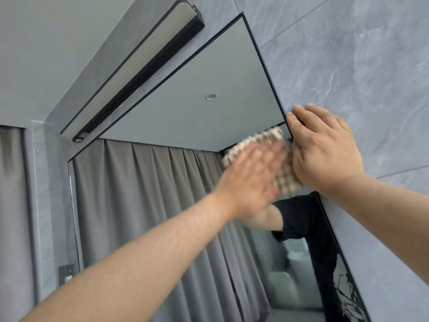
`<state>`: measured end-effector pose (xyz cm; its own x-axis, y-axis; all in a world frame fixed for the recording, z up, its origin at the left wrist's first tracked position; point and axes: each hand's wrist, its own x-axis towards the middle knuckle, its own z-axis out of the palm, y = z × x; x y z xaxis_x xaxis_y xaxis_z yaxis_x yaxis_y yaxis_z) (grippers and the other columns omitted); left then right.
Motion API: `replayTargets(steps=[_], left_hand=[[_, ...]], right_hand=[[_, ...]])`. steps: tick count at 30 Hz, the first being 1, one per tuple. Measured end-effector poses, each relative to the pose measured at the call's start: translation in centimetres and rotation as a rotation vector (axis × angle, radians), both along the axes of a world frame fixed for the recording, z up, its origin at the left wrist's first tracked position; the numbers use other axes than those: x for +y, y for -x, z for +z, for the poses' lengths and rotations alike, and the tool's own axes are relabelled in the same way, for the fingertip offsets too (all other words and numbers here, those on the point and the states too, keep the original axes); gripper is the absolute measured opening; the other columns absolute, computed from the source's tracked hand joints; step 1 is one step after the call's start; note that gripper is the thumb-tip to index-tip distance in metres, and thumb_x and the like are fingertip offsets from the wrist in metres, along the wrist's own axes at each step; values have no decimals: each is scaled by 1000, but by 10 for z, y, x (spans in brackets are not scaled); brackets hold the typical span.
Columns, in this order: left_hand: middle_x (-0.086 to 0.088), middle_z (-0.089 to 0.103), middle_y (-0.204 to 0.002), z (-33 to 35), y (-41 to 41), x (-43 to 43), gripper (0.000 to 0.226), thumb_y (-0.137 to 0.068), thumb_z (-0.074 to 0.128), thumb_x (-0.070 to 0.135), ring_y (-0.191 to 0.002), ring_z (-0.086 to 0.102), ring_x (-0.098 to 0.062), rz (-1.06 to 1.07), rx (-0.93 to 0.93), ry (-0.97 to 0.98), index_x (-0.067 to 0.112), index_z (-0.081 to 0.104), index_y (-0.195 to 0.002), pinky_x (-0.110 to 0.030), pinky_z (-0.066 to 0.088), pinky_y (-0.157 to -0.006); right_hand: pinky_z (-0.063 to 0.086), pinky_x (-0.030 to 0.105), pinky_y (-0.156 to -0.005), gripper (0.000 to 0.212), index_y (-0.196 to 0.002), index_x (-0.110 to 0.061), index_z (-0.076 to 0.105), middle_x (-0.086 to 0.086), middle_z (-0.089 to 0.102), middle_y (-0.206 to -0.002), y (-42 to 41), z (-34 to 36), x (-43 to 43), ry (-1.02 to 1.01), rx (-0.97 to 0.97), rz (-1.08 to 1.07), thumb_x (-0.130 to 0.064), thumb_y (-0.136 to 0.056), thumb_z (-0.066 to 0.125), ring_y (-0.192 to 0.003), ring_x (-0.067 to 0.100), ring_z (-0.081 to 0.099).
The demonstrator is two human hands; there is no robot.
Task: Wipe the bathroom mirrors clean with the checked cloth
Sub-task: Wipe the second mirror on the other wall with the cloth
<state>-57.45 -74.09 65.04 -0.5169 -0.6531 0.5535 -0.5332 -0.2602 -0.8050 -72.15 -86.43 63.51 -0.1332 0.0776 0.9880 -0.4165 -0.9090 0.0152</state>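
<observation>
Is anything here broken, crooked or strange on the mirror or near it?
Nothing stands out. The mirror shows no crack and its black frame runs straight. The left hand presses the checked cloth flat on the glass; the right hand holds the frame's edge.

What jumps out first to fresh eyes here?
The left hand, blurred, presses the checked cloth flat on the mirror near its right edge. The right hand grips that edge beside the grey tiled wall. A black light bar runs above.

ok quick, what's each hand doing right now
Left hand: open, flat fingers pressing the beige checked cloth against the black-framed mirror.
Right hand: fingers curled, gripping the mirror's right edge.
</observation>
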Motion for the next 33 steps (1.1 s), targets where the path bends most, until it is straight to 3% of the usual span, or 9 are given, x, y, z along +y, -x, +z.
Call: replayTargets(steps=[2, 5, 13, 20, 26, 33], left_hand=[[-13, 11, -165, 41, 4, 1, 67, -99, 19, 41, -153, 6, -22, 28, 142, 95, 7, 14, -157, -39, 1, -125], [-7, -7, -167, 86, 10, -3, 69, -99, 13, 42, -153, -10, -18, 34, 292, 169, 11, -1, -159, -37, -7, -124], [-6, -9, -167, 143, 36, -26, 71, -97, 13, 42, -153, -11, -15, -19, 417, 324, 11, -4, -158, -34, -10, -123], [-7, -3, -167, 112, 34, -25, 72, -95, 8, 44, -154, -7, -18, -58, 357, 310, 10, 1, -158, -39, -3, -125], [-14, 7, -166, 48, 26, -20, 67, -100, 22, 37, -154, 1, -25, -80, 179, 158, 4, 13, -158, -47, 6, -124], [-15, 5, -166, -13, 8, -3, 67, -101, 22, 39, -154, 2, -27, -10, 40, 42, 4, 10, -157, -49, 8, -124]], right_hand=[[38, 50, -100, 52, -134, -1, 56, 16, 57, -138, 4, 0, -1, 23, 40, -3, -18, -88, 39, -130, 40, 49], [32, 46, -108, 53, -142, 1, 48, 20, 52, -143, 19, -8, -11, 130, 164, -104, -19, -94, 39, -132, 40, 48], [23, 47, -120, 58, -148, -3, 41, 20, 45, -150, 36, -21, -14, 152, 275, -254, -21, -93, 37, -138, 39, 41], [24, 51, -119, 58, -149, -6, 41, 21, 45, -149, 35, -23, -12, 120, 282, -295, -33, -98, 34, -139, 38, 40], [24, 52, -119, 58, -148, -6, 43, 23, 46, -148, 35, -23, -13, 122, 260, -288, -35, -99, 31, -139, 40, 41], [24, 51, -120, 59, -146, -3, 44, 22, 46, -148, 35, -23, -13, 124, 259, -268, -36, -100, 30, -139, 39, 41]])
